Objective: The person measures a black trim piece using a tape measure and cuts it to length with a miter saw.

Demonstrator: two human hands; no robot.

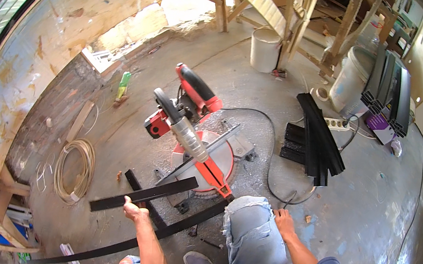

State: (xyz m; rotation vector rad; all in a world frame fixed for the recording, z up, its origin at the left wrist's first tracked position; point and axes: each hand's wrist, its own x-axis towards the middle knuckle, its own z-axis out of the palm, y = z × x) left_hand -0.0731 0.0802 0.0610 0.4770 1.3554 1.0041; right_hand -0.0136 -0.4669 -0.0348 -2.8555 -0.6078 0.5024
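My left hand [135, 211] is closed around a short black profile strip [164, 191], which is held up at a slant left of the saw. Beneath it, a second short black strip [133, 179] lies on the floor. A long black strip [152, 238] curves from the lower left to the front of the red and grey mitre saw [202, 158], whose head is raised. Beside my bent knee is my right hand [285, 223]; its fingers are partly hidden, and I cannot make out whether they grip anything.
A stack of black profiles [317, 139] lies at the right by a white power strip [337, 124]. The saw's black cable [271, 163] loops across the floor. Coiled hose [74, 171] lies left. White buckets [265, 50] and wooden trestles stand at the back.
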